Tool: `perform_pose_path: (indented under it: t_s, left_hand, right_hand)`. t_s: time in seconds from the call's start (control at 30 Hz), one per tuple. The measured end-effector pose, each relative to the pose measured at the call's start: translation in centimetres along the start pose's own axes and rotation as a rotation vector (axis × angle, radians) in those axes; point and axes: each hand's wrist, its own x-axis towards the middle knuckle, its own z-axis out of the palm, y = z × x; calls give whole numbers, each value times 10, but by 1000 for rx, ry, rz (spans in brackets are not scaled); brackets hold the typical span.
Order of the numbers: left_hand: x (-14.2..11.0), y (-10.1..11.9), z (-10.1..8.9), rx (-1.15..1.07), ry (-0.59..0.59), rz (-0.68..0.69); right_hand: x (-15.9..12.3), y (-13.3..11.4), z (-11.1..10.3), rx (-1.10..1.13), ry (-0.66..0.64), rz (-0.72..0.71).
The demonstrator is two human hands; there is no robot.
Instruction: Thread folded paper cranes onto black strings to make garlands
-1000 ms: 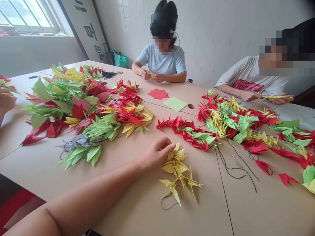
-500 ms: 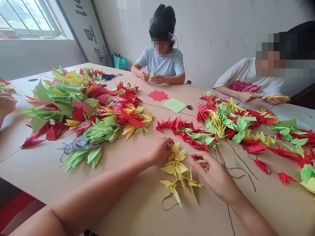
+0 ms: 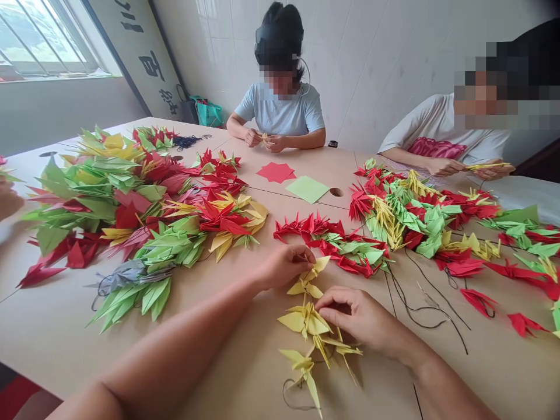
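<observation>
A strand of yellow paper cranes hangs down the table in front of me, with a loop of dark thread at its near end. My left hand pinches the far end of this strand, by the topmost crane. Thumb and fingers of my right hand close on the edge of a yellow crane in the middle of the strand. Just beyond my hands lies a garland of red and green cranes.
A big heap of green, red and yellow cranes covers the left side. More garlands and dark threads lie on the right. Red paper and green paper rest mid-table. Two people fold paper opposite; another hand shows at left.
My right hand has moved left and closed on a crane of the yellow strand. My left hand stays at the strand's far end, which is now lifted slightly. The view has shifted a little.
</observation>
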Motion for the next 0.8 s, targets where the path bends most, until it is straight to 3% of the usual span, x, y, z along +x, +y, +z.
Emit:
perform_pose_path:
  t_s: [0.1,0.23,0.3,0.47,0.7,0.8]
  left_hand:
    - [-2,-1,0,-172,-59,4]
    - [-1,-2,2,-276,-140,8]
    - [-1,0,5,-318,-166,15]
    - [-3,4,12,-392,-202,-55]
    - [-7,3,12,-402,-189,-115]
    - [-7,5,10,-433,-213,-165]
  right_hand:
    - [3,9,-13,208,-19,48]
    - [14,27,-23,296,259,86]
    - [18,31,-22,229,310,101]
    - [15,27,-16,104,266,81]
    - [8,31,-15,348,319,189]
    - [8,31,-15,330,280,191]
